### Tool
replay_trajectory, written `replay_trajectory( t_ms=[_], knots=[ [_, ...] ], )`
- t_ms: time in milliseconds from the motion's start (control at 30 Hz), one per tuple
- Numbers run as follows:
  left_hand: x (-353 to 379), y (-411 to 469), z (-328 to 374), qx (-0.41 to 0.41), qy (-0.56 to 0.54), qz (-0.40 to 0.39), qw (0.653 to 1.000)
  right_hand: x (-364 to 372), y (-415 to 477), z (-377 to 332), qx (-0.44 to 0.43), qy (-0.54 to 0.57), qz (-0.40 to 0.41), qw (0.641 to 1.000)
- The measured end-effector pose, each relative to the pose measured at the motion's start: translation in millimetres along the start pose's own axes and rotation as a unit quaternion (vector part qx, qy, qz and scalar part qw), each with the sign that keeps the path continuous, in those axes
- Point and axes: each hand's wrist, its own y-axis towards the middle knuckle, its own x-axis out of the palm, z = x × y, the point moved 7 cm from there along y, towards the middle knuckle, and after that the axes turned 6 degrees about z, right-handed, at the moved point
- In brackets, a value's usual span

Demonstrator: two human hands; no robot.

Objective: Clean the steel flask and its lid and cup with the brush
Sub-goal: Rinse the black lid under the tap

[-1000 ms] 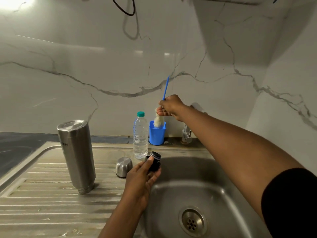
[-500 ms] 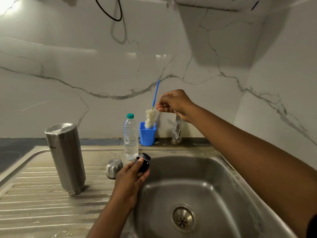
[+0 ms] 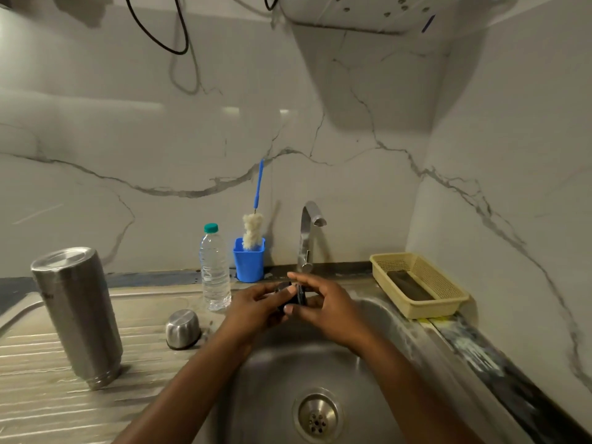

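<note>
So both hands were on the lid (image 3: 296,298), held in the air over the back rim of the sink (image 3: 368,318), right in front of the tap (image 3: 309,232). The left hand (image 3: 256,307) had its fingers curled round the lid from the left. The right hand (image 3: 326,307) was pinching the other side with thumb and fingertips, forefinger laid fairly straight across the top. The lid itself was mostly hidden between them, so I couldn't tell which way it faced.

The bit that mattered: the brush (image 3: 252,230) wasn't in either hand. It stood in the blue holder (image 3: 249,261) at the back edge of the counter, straight behind the left hand. Its long axis was nearly upright, bristles down in the holder, blue handle pointing up along the wall. The left hand looked nearer to it, the right would have to cross over. I'd guess one hand has to let go, reach back and lift it upward by the handle.

The flask (image 3: 77,315) stood upside down near the left edge of the drainboard (image 3: 38,405), and the cup (image 3: 182,328) sat upside down beside the sink's left rim. Both were well apart from the hands.
</note>
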Motion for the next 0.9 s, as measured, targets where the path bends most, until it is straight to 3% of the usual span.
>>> replay_trajectory(
  t_ms=[167,267,467,600,733,900],
  knots=[
    [12.5,44.5,7.8,0.025,0.026,0.054,0.998,-27.1,23.6,16.7,0.011,0.013,0.074,0.997],
    [16.9,84.1,10.9,0.077,0.109,0.092,0.987,-47.6,35.9,20.1,0.024,0.012,0.096,0.995],
    [50.3,139.8,9.0,0.144,0.286,0.059,0.945,-65.9,48.5,34.1,0.030,-0.001,0.111,0.993],
    [60.2,157.4,4.9,0.132,0.275,0.056,0.951,-63.6,52.3,51.3,0.058,-0.008,0.084,0.995],
    [61.0,168.4,7.7,0.155,0.300,0.093,0.937,-68.6,54.9,53.6,0.055,-0.004,0.098,0.994],
    [58.6,174.6,4.3,0.128,0.291,0.125,0.940,-62.0,54.3,52.6,0.061,0.004,0.096,0.994]
  ],
)
